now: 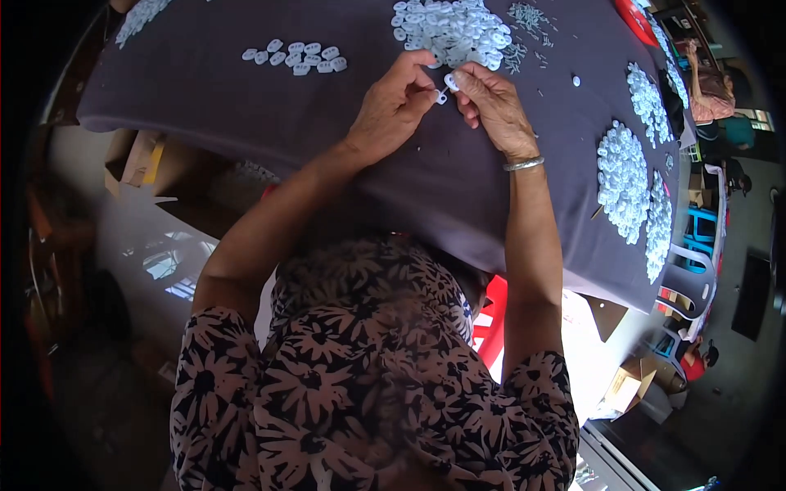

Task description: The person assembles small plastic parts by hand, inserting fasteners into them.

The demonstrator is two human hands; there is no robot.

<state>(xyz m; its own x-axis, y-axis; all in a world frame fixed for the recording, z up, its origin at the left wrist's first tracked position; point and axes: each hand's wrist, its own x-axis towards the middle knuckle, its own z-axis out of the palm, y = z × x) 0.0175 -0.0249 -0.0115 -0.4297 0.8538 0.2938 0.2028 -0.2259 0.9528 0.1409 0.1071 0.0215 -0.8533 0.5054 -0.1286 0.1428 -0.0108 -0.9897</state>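
Above the dark cloth-covered table, my left hand [391, 113] and my right hand [498, 110] meet, fingers pinched. Between the right thumb and fingers is a small white oval plastic piece [451, 82]. My left fingertips close on a smaller white piece with a hole [441, 98], right beside the oval one; whether the two are joined I cannot tell. Just beyond my hands lies a heap of white plastic pieces [458, 33]. Small metal pins or screws [526, 18] are scattered to its right. Several white oval pieces [304, 59] lie in loose rows to the left.
More piles of white pieces [622, 184] spread along the table's right side, with a red container [637, 23] at the far right. The dark tablecloth [205, 90] hangs over the near edge. Cardboard boxes [626, 389] stand on the floor; other people are off to the right.
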